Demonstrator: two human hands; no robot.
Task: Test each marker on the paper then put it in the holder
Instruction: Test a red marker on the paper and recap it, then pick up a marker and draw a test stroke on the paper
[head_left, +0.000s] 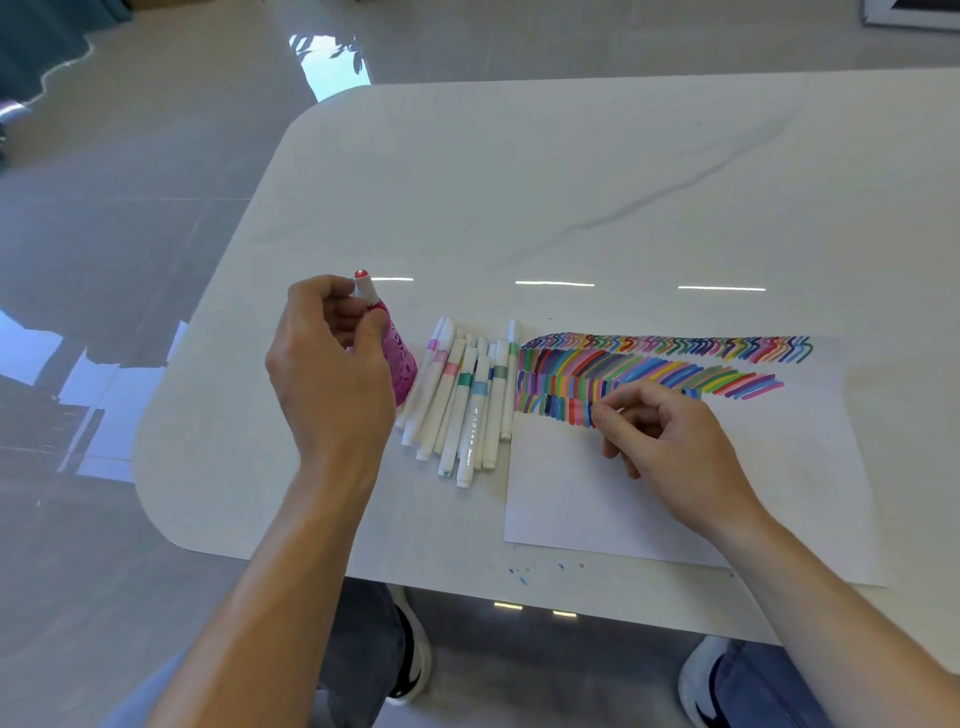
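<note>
My left hand (332, 374) grips a white marker with a red end (365, 286), upright and just above the pink patterned holder (402, 364), which my hand partly hides. To the holder's right, several white markers with coloured bands (467, 405) lie in a loose pile. The white paper (597, 493) carries rows of coloured test strokes along its top. My right hand (670, 436) rests on the paper at the lowest row of strokes. Its fingers are loosely curled and I see nothing in them.
Everything lies on a white marble-look table (571, 182) with rounded corners. Small blue ink specks (524, 574) dot the table's near edge below the paper. Glossy floor lies to the left, and my knees and shoes show under the table.
</note>
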